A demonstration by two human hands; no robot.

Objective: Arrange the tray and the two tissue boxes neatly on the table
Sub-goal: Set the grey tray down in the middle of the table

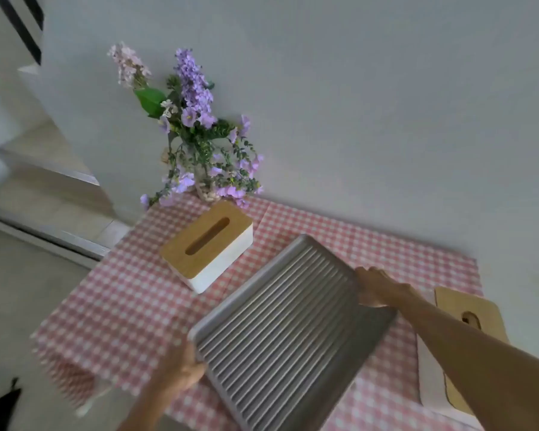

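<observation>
A grey ribbed tray point(280, 331) sits at a slant in the middle of the table point(112, 306), which wears a pink checked cloth. My left hand point(184, 368) grips the tray's near left corner. My right hand point(375, 289) grips its far right edge. One white tissue box point(209, 244) with a slotted wooden lid stands just beyond the tray's left side, close to it. The second tissue box point(445, 353), also white with a wooden lid, lies at the right of the table, partly hidden by my right forearm.
A vase of purple and pink flowers point(196, 141) stands at the back left corner against the white wall point(386, 104). The table's left edge drops to a grey floor point(28, 290). A step or sill runs along the left.
</observation>
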